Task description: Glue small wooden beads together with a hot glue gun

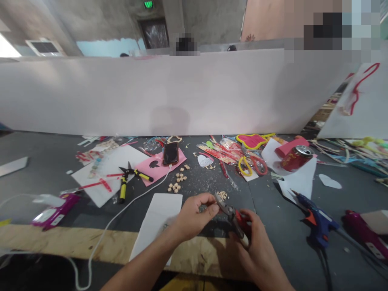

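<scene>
Snipping step, prob.: R hand (259, 242) grips cutters (230, 211); L hand (194, 215) pinched nr blades (222, 203), contents unclear. Next squeeze needs fingertips clear of edges.

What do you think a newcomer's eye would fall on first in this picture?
Probably the two hands at the front centre: the right hand grips red-handled cutters, their jaws by the left hand's fingertips. Next might come the red drinks can further back on the right, and the blue glue gun nearer the front. Left of centre, a dark phone stands out against pink paper.
</scene>
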Demonstrator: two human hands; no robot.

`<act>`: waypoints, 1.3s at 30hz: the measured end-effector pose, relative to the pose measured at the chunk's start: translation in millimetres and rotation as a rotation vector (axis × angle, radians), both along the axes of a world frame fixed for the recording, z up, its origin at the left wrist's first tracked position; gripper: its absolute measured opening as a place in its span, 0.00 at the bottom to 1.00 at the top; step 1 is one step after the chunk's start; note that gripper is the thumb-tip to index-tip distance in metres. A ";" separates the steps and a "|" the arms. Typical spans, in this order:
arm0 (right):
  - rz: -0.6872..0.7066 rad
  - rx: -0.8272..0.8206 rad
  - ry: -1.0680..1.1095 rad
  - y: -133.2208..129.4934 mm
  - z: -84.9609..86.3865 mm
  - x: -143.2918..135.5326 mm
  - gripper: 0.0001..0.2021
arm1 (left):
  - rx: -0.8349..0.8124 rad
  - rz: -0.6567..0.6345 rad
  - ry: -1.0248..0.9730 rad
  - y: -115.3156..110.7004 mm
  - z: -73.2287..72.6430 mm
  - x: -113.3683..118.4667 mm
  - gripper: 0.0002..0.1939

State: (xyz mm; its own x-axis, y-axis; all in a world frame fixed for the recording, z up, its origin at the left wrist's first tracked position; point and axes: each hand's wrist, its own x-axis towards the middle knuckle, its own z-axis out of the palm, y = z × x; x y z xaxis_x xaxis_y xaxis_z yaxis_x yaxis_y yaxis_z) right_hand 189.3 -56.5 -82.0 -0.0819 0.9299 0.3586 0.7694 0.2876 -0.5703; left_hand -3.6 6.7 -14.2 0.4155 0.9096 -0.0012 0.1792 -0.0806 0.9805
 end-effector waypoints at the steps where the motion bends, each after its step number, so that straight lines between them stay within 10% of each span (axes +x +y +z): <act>1: -0.013 0.018 0.019 0.2 1.1 0.7 0.18 | 0.028 0.005 0.035 -1.0 0.8 -0.1 0.10; 6: -0.004 0.049 -0.114 0.1 8.8 3.5 0.05 | 0.176 0.056 0.152 -3.3 1.1 0.7 0.10; 39: 0.157 -0.016 -0.103 -4.9 7.4 -3.0 0.21 | 0.603 0.164 0.409 -9.7 5.7 5.7 0.12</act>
State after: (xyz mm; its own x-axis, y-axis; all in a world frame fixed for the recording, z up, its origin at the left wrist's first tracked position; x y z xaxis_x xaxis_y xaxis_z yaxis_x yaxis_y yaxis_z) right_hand 186.3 -61.4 -74.6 -0.2625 0.9082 0.3261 0.7703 0.4007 -0.4960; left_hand 2.1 -3.1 -8.5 0.3476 0.8516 0.3923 0.5760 -0.5241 0.6273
